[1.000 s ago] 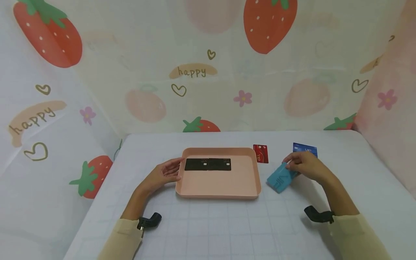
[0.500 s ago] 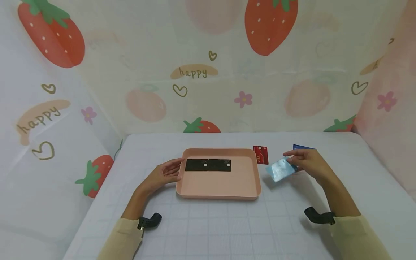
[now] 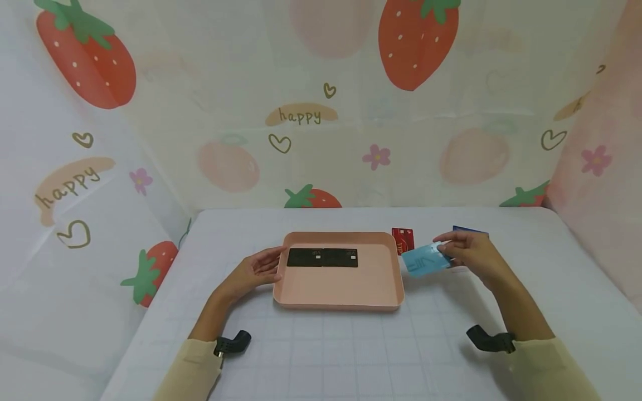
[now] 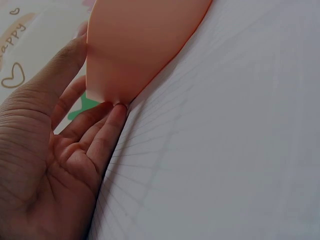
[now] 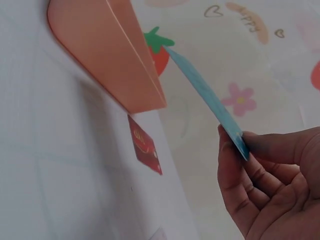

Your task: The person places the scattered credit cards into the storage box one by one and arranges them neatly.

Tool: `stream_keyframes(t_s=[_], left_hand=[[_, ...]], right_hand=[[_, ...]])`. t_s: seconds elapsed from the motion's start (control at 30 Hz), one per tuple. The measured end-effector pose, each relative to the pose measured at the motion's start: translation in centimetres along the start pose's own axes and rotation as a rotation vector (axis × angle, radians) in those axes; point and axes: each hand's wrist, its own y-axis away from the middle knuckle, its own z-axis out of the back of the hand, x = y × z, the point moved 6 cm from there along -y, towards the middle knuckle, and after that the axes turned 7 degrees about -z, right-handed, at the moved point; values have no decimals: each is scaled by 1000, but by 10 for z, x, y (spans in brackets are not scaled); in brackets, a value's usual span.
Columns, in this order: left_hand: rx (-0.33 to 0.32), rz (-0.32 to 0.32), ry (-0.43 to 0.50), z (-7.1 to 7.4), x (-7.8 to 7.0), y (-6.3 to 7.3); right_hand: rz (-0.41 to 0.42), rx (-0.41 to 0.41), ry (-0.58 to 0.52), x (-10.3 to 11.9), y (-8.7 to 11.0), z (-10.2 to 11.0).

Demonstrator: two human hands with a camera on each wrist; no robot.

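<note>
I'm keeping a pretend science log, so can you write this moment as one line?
left hand: touches tray | right hand: pinches light-blue card | in tray: two black cards | on table: red card

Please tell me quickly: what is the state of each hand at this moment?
Left hand: open, touching the tray at its left end.
Right hand: closed, pinching the light blue card.

I see plain pale-yellow sleeves: left sleeve [image 3: 189,368] near-left of the pink tray [image 3: 338,291], right sleeve [image 3: 551,365] near-right. At each cuff, a black, bent, round-ended unit: left unit [image 3: 236,341], right unit [image 3: 489,339].
</note>
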Motion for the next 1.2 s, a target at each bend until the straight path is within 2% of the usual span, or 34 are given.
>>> stream_keyframes(t_s=[0.23, 0.4, 0.7, 0.93, 1.2], left_hand=[[6, 11, 1, 2, 2, -3], [12, -4, -12, 2, 1, -3], [13, 5, -3, 2, 2, -3], [11, 1, -4, 2, 2, -3], [5, 9, -17, 2, 1, -2]], right_hand=[[15, 15, -40, 9, -1, -9], [9, -1, -34, 16, -2, -15], [-4, 8, -42, 27, -6, -24], [28, 23, -66, 34, -11, -32], [29, 35, -69, 40, -18, -43]])
